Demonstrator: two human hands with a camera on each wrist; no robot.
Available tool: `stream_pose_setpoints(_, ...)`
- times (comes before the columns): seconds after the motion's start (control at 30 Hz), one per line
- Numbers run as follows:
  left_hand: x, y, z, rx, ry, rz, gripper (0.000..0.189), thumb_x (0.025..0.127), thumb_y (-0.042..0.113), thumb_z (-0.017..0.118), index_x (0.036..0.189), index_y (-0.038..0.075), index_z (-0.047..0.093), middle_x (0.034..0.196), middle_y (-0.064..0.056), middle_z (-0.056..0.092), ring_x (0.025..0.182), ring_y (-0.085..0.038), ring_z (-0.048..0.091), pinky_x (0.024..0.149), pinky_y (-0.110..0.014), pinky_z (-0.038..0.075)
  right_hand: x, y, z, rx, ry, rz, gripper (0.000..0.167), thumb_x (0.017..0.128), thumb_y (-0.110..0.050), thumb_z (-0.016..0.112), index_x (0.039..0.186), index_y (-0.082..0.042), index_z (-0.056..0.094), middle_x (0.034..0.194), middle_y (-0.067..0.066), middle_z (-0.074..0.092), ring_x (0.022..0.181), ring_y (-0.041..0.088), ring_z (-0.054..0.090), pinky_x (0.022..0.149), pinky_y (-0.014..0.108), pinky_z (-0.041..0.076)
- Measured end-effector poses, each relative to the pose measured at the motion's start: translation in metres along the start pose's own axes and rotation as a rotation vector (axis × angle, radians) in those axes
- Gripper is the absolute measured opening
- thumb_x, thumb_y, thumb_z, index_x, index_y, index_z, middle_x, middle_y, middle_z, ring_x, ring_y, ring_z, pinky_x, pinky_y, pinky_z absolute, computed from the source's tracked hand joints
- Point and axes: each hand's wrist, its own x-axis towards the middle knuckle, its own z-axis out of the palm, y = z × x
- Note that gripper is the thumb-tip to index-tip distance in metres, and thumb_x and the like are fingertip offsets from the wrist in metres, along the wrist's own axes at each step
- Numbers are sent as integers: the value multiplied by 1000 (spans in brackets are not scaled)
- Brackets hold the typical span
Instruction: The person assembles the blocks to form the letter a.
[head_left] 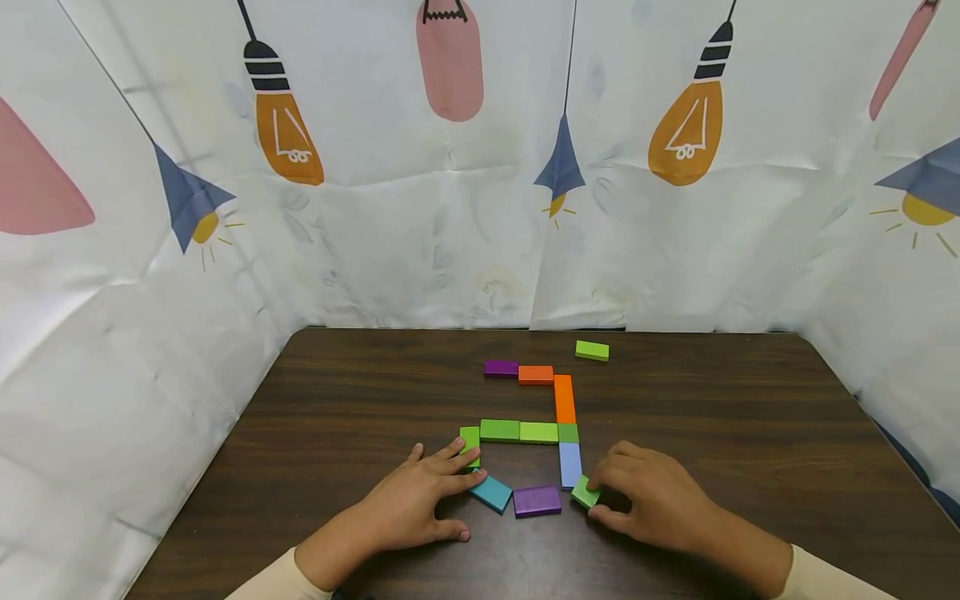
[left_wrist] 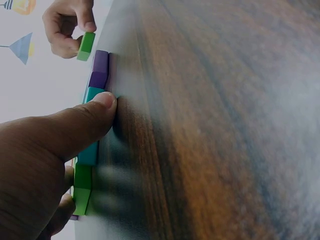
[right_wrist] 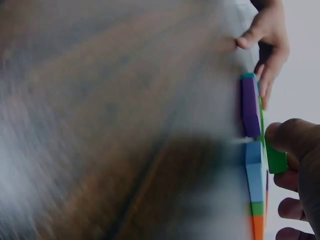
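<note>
My right hand pinches a small green block between thumb and fingers, at the lower end of a light blue block. In the left wrist view that green block appears raised off the table. My left hand lies with spread fingers, its fingertips at a teal block and an upright-lying green block. A purple block sits between the two hands, beside the teal one. The left thumb shows near the teal block in the left wrist view.
Above the hands run a green block, a light green block and a small green block. Farther back are two orange blocks and a purple block. A separate light green block lies near the table's far edge.
</note>
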Motion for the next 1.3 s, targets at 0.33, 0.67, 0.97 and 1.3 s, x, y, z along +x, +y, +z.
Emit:
stream_pose_setpoints(0.33,-1,0,-2,-12,6,6,75,88,54,76,152,23,53,163,-2,36,152,-28,25,105,-77,28,1,-9,8,-59,0,-22,31,76,-39,90,89,-27,65,89,-19,58,82,1,53,66,22,50)
stream_pose_setpoints(0.67,-2,0,-1,-7,14,11,75,87,54,77,151,23,54,162,-2,37,152,-29,26,105,-77,29,3,-17,11,-99,-60,45,31,75,-42,90,83,-28,64,84,-19,58,79,1,47,60,18,43)
stream_pose_setpoints(0.97,-1,1,0,-7,10,-2,76,87,55,77,152,24,53,163,-1,35,152,-27,24,106,-76,28,5,-19,13,-99,-68,85,31,74,-42,91,83,-28,64,82,-19,57,76,0,44,57,16,39)
stream_pose_setpoints(1.3,-1,1,0,2,6,-2,76,87,55,77,152,24,53,163,-1,35,152,-28,24,106,-76,28,5,-18,13,-80,-82,80,28,75,-40,90,85,-28,67,83,-20,57,77,-1,45,59,15,41)
